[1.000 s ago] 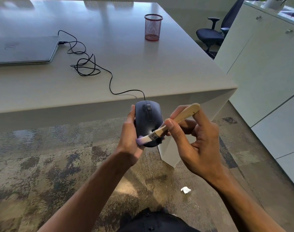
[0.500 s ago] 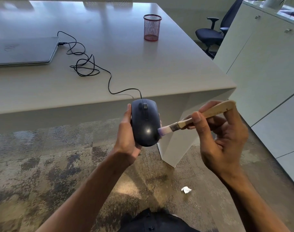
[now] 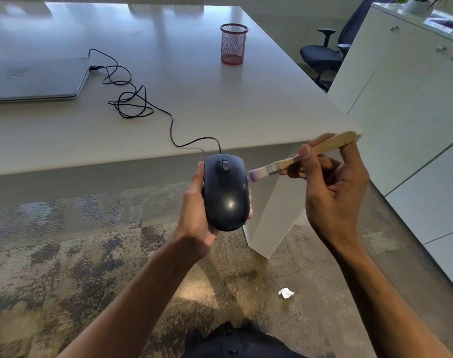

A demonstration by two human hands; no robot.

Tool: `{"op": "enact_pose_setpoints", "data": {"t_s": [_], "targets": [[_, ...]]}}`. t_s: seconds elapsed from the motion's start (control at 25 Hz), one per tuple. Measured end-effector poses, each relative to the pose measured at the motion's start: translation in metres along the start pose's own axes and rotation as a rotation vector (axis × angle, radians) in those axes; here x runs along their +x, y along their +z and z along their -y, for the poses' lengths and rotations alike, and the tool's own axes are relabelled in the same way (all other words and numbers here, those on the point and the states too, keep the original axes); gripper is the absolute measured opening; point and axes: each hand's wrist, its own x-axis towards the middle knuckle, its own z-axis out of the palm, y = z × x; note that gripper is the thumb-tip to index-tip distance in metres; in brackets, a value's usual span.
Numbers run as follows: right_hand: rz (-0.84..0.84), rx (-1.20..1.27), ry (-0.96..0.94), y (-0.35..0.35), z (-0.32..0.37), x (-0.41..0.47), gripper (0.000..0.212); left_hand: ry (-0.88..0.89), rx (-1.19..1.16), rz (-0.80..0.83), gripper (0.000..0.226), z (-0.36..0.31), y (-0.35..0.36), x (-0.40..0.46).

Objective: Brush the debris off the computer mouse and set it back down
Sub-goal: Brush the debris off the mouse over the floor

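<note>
Black mouse (image 3: pixel 225 192) in left hand (image 3: pixel 196 218) (brush (image 3: pixel 292 161) beside, right hand (image 3: pixel 333 192)).

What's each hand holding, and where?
Left hand grips the mouse by its sides; right hand holds the brush by its wooden handle.

Your left hand (image 3: pixel 197 215) sat palm-up in front of you, forearm running in from seven o'clock, thumb up along the near left side and fingertips just peeking round at three o'clock, cupped around the mouse (image 3: pixel 225 192). Your right hand (image 3: pixel 333 192) was raised at three o'clock of it, forearm coming in from five o'clock, wrist cocked back, thumb and fingers pinched on the brush (image 3: pixel 297 157), its tip pointing toward nine o'clock.
</note>
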Motion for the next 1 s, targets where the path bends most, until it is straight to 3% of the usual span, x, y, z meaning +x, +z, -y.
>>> {"op": "enact_pose_setpoints", "data": {"t_s": [0.16,0.36,0.48,0.68,1.0], "targets": [[0.016,0.095,-0.014,0.002,0.001,0.001,0.012,-0.003,0.023,0.029,0.066,0.002,-0.002,-0.002],[-0.021,0.067,0.112,0.005,0.0,0.01,0.007,-0.008,0.007,0.045,0.073,0.001,0.001,-0.007],[-0.065,0.092,0.056,0.007,0.005,0.012,0.007,-0.009,0.026,0.035,0.078,0.001,0.005,-0.01],[0.0,0.091,-0.017,0.015,0.012,0.009,0.01,-0.019,0.101,-0.061,0.082,0.004,0.006,-0.011],[-0.108,0.035,-0.008,0.024,0.016,0.016,0.014,0.01,0.145,-0.112,0.079,0.006,0.006,-0.013]]}}
